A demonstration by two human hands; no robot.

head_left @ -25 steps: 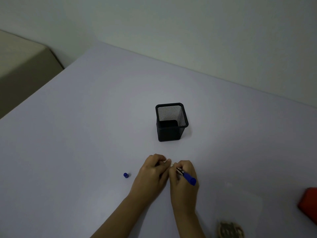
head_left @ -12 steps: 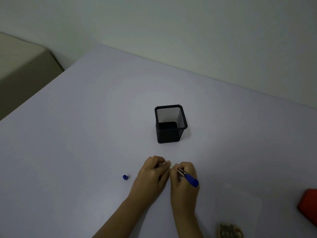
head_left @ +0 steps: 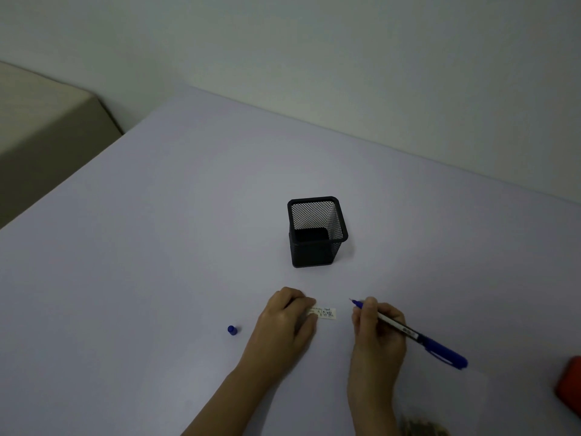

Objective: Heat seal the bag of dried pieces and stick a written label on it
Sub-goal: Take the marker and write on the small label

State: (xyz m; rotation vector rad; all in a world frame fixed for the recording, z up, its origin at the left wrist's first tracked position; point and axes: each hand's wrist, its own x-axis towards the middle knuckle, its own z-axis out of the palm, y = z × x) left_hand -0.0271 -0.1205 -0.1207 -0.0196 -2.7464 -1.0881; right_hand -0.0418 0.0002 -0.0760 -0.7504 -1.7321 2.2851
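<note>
The head view is the only one. It shows one pale lilac table top (head_left: 157,278) carrying a few things. One square black wire-mesh pen holder (head_left: 316,232) stands upright near the middle, with nothing visible in it. Just in front of it lies one small white paper label (head_left: 325,313) with blue handwriting on it, flat on the table. The left hand (head_left: 283,322) rests on the table with its fingers curled loosely, its fingertips (head_left: 309,302) pressing down the label's left end. The right hand (head_left: 377,325) sits to the right of the label, apart from it, fingers closed around one blue marker pen (head_left: 418,336), tip pointing towards the label and raised clear of it. One small blue pen cap (head_left: 232,330) stands alone, left of the left hand. At the bottom edge, one clear plastic bag of brown dried pieces (head_left: 421,427) is partly cut off by the frame. One red object (head_left: 570,388) shows at the right edge, too cropped to identify.
</note>
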